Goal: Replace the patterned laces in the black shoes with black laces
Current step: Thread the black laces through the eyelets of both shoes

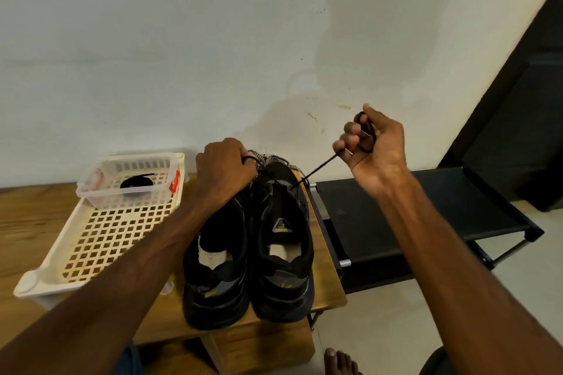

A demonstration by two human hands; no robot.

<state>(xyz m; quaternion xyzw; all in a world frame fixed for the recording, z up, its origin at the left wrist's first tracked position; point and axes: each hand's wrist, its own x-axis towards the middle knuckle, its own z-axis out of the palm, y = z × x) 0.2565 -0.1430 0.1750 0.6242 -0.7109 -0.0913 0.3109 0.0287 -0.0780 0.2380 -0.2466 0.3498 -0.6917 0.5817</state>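
Two black shoes stand side by side on the wooden table, heels toward me: the left shoe (217,256) and the right shoe (281,240). My right hand (373,140) is raised above and right of them, gripping a black lace (320,167) that runs taut down to the right shoe's front eyelets. My left hand (224,169) rests at the shoes' toe end, its fingers curled round a loop of lace. Patterned black-and-white laces (283,159) lie bunched behind the toes. Another coiled black lace (137,182) lies in a small clear basket (91,189).
The small basket stands in a cream lattice tray (100,240) on the left of the wooden table (24,222). A low black rack (396,216) stands to the right of the table, against a pale wall. My bare foot (338,361) shows on the floor below.
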